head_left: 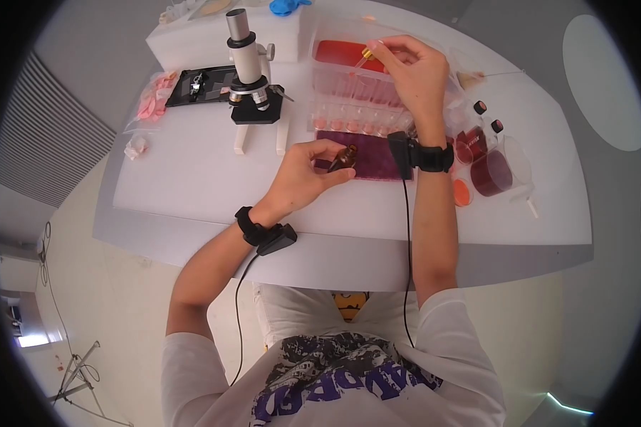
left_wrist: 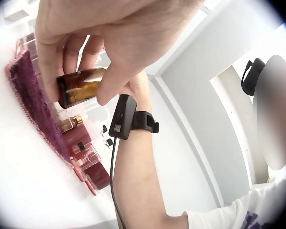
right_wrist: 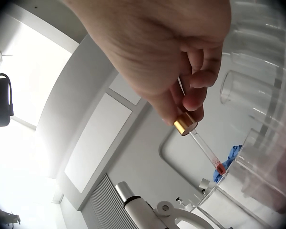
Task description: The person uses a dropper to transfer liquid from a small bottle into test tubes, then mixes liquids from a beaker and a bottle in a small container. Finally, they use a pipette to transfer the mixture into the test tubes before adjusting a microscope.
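Observation:
My left hand (head_left: 299, 178) holds a small amber glass bottle (head_left: 344, 159), gripped between thumb and fingers above a purple cloth (head_left: 382, 158). In the left wrist view the bottle (left_wrist: 78, 89) lies tilted on its side. My right hand (head_left: 421, 80) pinches a dropper (head_left: 367, 54) by its top, high over the clear plastic rack (head_left: 324, 80). In the right wrist view the dropper's gold collar (right_wrist: 185, 124) shows below the fingertips, and its glass tube slants down with reddish liquid at the tip. Fingers hide the dropper's bulb.
A white microscope (head_left: 248, 67) stands left of the rack, before a white foam box (head_left: 185, 46). Black tray (head_left: 185, 89) and pink bag (head_left: 155, 96) lie further left. At right are a beaker of dark red liquid (head_left: 491, 174) and black-capped bottles (head_left: 480, 107).

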The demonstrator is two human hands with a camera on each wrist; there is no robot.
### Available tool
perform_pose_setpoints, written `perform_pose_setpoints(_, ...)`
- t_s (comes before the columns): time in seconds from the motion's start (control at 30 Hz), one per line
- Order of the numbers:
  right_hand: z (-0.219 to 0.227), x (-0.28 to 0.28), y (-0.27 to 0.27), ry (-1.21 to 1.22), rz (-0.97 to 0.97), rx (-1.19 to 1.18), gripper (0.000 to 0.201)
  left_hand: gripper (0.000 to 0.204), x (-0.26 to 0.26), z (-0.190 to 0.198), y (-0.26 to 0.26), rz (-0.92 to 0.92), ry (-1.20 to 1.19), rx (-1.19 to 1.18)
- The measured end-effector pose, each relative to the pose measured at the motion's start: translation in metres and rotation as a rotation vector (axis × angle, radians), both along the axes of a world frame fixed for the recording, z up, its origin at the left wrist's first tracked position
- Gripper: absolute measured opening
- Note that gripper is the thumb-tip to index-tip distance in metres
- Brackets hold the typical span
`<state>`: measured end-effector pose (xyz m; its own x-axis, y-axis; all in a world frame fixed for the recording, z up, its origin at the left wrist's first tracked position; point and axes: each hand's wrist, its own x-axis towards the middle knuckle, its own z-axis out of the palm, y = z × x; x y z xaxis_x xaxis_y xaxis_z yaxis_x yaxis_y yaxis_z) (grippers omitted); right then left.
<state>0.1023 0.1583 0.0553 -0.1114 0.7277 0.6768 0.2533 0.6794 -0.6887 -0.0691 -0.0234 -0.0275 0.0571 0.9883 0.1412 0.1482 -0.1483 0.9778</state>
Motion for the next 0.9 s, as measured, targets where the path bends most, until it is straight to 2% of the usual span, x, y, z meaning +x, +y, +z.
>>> perform_pose_setpoints(0.9, 0.009, 0.001, -0.012, -0.047, -0.015, 0.004, 0.024, 0.021, 0.0, 0.001, 0.0, -0.014, 0.029, -0.013)
